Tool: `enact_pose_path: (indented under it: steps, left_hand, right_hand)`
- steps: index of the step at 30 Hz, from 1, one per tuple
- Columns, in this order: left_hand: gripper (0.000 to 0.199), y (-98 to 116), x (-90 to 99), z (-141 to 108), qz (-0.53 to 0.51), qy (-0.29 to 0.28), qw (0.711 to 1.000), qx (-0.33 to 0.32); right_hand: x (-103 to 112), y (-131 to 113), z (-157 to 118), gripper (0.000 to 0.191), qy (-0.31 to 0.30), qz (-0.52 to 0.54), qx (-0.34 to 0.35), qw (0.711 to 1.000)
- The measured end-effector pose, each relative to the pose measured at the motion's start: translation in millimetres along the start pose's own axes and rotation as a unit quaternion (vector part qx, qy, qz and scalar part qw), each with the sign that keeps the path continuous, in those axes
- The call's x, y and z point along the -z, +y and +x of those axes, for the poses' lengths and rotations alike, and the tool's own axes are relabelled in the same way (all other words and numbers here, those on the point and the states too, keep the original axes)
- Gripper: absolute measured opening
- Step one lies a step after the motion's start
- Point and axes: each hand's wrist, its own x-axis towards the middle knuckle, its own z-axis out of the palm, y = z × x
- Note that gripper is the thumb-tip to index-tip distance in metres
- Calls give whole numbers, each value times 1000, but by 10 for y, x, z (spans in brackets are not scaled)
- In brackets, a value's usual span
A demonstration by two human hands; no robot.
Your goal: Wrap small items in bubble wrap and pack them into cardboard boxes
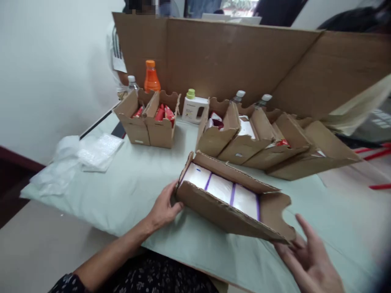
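In front of me is a narrow open cardboard box (210, 209), slanting down to the right. Inside stand three white packs with purple edges (218, 189) in a row, with a gap at the box's right end. My left hand (165, 206) is closed on the box's left end, thumb on the near side. My right hand (307, 252) bears the lower right corner, some fingers tucked under it and one finger stretched up beside the end wall. The hidden fingertips cannot be made out.
Behind stand two cardboard boxes with red packets (165, 113) and several more boxes (244, 142). A white jug (194, 109), an orange bottle (151, 79) and clear bottles (238, 97) stand before a tall cardboard screen (220, 61). Bubble wrap (99, 152) lies left on the green-covered table (137, 175).
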Motion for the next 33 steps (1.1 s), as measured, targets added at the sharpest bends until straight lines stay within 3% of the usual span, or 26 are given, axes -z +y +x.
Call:
enact_pose_path:
  steps: [2,4,6,12,15,17,19,21,23,27,30,33]
  left_hand:
    - [70,58,-80,-105,4,-5,1000,5]
    - [68,121,-131,-89,5,14,1000,7]
    - [64,184,-139,77,12,27,1000,-1]
    - [64,265,-22,970,91,17,996,-10]
    - [62,140,183,1013,143,51,988,-34]
    - [55,-11,459,816,178,116,975,-66]
    - [45,-173,869,540,223,216,948,-67]
    - [38,-298,1403,301,273,326,904,-39]
    - [33,-362,2010,179,325,398,858,-8]
    - [33,-348,3100,284,402,480,776,72]
    - [36,-322,3563,485,401,495,761,118]
    - [26,-316,3750,652,384,476,779,142]
  right_hand:
    - [-168,190,-70,82,-75,-11,-52,996]
    - [-389,266,-35,72,-113,-33,-55,991]
    - [-605,221,142,65,-91,-47,-27,994]
    - [-1128,-148,956,50,-4,-1,43,999]
    - [-1359,-143,998,58,22,84,32,996]
    - [-1463,-55,894,66,33,103,-3,994]
    - [-1511,45,788,72,53,98,-32,993]
    - [-1519,108,740,75,71,91,-42,992]
    - [-1511,119,751,73,75,72,-47,993]
    - [-1495,67,820,65,74,-10,-52,996]
    - [-1500,56,836,66,76,-27,-45,996]
    - [-1516,76,832,64,84,-11,-36,996]
